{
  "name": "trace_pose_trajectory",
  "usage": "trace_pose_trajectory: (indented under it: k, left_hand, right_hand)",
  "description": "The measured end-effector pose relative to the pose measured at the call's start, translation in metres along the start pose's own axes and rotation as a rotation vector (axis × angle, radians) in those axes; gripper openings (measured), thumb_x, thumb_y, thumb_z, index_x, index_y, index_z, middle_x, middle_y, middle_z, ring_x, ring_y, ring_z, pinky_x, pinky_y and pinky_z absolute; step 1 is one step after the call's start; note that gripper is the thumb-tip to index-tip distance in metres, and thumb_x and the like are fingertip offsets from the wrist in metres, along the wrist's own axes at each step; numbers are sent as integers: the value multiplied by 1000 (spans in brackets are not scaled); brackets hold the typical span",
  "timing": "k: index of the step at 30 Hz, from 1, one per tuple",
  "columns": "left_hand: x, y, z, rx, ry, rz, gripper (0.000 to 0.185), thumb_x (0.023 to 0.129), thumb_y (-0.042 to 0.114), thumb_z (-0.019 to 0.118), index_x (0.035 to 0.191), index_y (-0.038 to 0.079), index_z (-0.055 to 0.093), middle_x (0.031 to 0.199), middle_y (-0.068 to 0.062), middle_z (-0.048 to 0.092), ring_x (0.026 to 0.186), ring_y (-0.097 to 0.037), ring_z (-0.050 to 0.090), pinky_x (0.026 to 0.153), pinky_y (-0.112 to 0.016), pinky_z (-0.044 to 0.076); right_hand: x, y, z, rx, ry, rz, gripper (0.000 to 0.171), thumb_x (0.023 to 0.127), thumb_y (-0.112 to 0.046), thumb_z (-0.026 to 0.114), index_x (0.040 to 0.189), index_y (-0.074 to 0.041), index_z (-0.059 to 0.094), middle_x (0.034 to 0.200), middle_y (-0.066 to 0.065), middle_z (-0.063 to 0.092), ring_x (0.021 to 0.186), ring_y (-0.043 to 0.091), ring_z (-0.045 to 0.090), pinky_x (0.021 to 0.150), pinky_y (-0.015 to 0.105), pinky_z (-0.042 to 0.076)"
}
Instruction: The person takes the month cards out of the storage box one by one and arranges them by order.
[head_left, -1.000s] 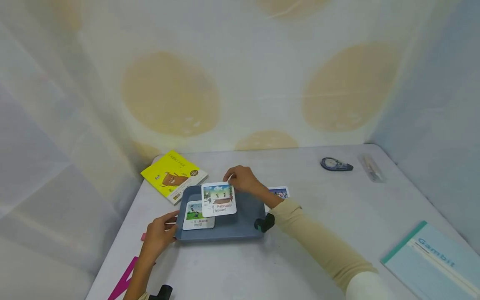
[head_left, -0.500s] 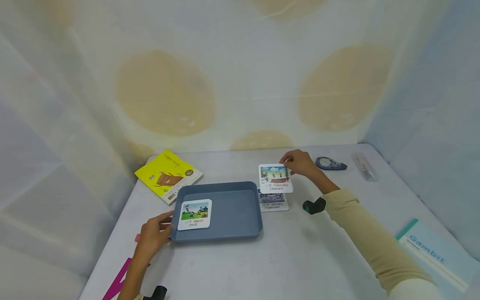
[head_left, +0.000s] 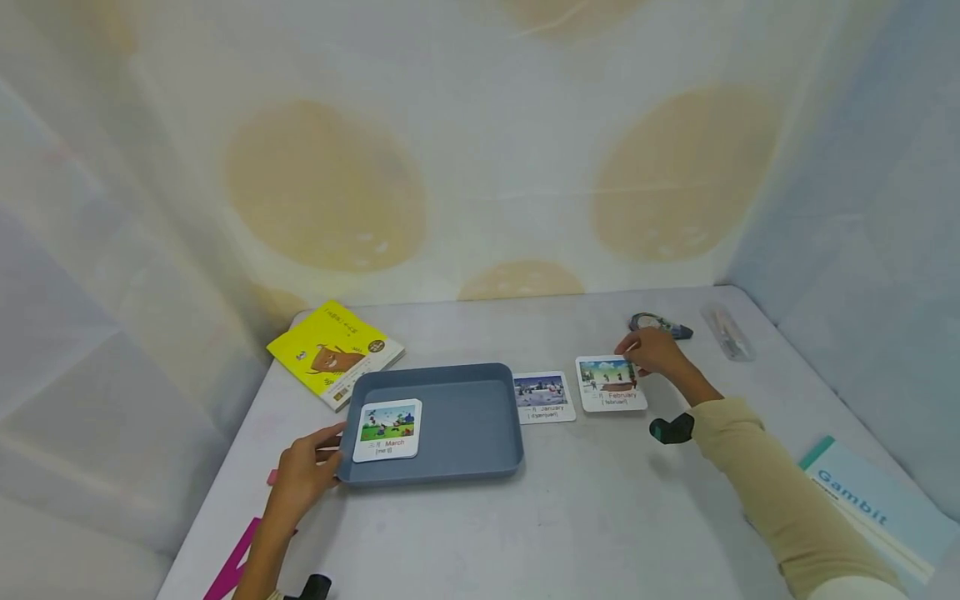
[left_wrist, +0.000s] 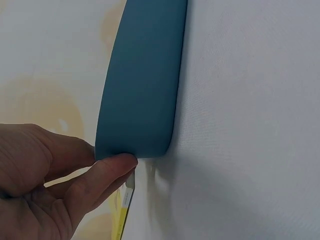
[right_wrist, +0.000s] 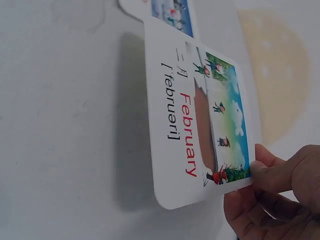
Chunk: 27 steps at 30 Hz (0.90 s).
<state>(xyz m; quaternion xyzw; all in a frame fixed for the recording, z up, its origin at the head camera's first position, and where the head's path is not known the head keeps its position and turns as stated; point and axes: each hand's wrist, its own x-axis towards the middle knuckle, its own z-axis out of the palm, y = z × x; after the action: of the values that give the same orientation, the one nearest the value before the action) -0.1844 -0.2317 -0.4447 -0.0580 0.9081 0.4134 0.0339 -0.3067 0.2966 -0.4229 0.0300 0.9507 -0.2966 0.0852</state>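
Observation:
My right hand point(head_left: 655, 352) pinches the top right corner of a February flashcard point(head_left: 606, 398) between thumb and fingers. In the right wrist view the February card point(right_wrist: 172, 165) is tilted just above the table, with a shadow under it. A January flashcard point(head_left: 543, 412) lies on the table between that card and a blue-grey tray point(head_left: 472, 425). Inside the tray, on its left side, lies a March flashcard point(head_left: 386, 446). My left hand point(head_left: 303, 473) holds the tray's left end. The left wrist view shows thumb and fingers pinching the tray wall point(left_wrist: 140, 90).
A yellow book point(head_left: 333, 350) lies behind the tray's left. A correction tape point(head_left: 660, 325) and a clear packet point(head_left: 727, 332) are at the back right. A light-blue Gambit notebook point(head_left: 870, 508) is at the right, a magenta triangular ruler point(head_left: 232, 562) at the front left.
My right hand has carried the February card from above the tray rightward, past the January card, and lowered it towards the table. The left hand keeps its hold on the tray.

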Motion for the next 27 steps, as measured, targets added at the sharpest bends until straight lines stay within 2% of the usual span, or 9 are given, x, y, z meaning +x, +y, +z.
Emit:
trace_pose_trajectory:
  k: [10,27]
  left_hand:
    - [1,-2,1,-5,9,-9,47,90,3,58,136,2,49,122,-25,57,103,-37,61,64,-32,58]
    - [2,-3,2,-6,12,-11,47,90,4,59,136,1,49,118,-25,59,102,-37,61,63,-32,58]
  right_hand:
    - [7,10,19,-26,15,-16,16,90,-3,56,99,3,68,99,22,63,87,30,60,61,30,54]
    - [6,8,30,-35,80,2,16,88,-2,55,96,3,69,95,20,64,85,29,58,60,30,50]
